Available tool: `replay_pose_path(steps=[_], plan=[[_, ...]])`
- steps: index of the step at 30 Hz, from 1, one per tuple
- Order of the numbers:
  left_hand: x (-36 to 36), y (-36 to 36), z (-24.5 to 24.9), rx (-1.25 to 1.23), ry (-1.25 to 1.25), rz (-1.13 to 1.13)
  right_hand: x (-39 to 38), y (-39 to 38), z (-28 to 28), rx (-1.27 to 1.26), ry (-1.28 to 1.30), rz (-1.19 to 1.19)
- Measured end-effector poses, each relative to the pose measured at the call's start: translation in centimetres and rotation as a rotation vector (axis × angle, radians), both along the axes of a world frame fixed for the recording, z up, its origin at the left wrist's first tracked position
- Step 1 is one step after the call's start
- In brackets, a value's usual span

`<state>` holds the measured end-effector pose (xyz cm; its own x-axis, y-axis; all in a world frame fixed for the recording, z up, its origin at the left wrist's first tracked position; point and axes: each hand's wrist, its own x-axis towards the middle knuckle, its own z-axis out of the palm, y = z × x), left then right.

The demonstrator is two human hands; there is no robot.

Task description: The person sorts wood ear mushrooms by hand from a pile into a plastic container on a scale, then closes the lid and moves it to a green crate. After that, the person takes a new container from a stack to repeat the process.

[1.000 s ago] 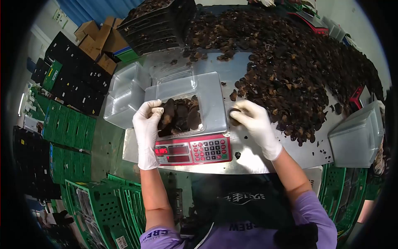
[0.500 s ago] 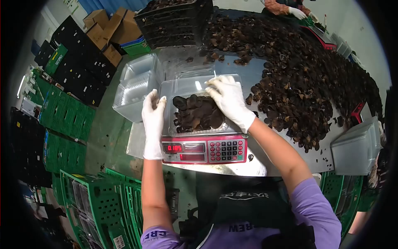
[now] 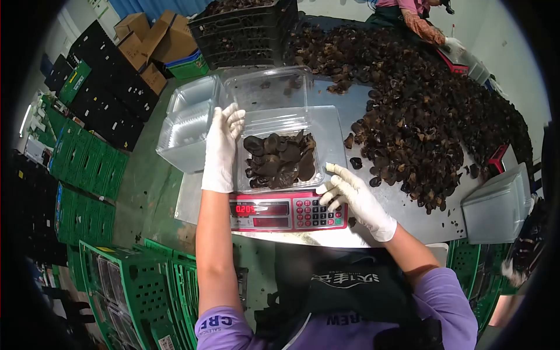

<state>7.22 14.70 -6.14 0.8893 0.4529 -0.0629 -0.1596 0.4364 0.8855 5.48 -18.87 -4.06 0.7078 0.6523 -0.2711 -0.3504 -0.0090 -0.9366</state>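
Two hands (image 3: 221,149) (image 3: 350,195), one filled tray (image 3: 280,123)

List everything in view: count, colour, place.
clear tray: one, transparent, on the scale
fungus pieces: many, dark, inside clear tray
scale: one, red, near edge of table
fungus pile: one, dark brown, table's right side
empty trays: stack, transparent, left of scale
black crates: several, far end
green crates: many, floor at left
cardboard boxes: several, brown, far left
grey bin: one, right edge
co-worker's hand: one, white-gloved, far right
left hand: white-gloved, against tray's left side
right hand: white-gloved, open, scale's right front corner
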Motion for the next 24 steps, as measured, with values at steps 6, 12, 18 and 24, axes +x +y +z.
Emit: replay_pose_path(steps=[6,12,18,24], plan=[[-4.5,-1.7,1.2,0.446,-0.1,0.041,-1.2,0.9,1.7,-0.402,-1.051,-0.293],[-5.4,-2.7,1.7,0.56,-0.105,0.054,-2.3,6.8,-0.6,-0.444,-1.682,0.027],[-8.1,-3.8,2.6,0.698,-0.17,-0.008,-2.9,4.8,-0.3,-0.41,-1.66,0.027],[-11.8,-7.4,2.6,1.633,0.43,0.44,-0.9,0.3,-1.0,-0.218,-0.688,-0.319]])
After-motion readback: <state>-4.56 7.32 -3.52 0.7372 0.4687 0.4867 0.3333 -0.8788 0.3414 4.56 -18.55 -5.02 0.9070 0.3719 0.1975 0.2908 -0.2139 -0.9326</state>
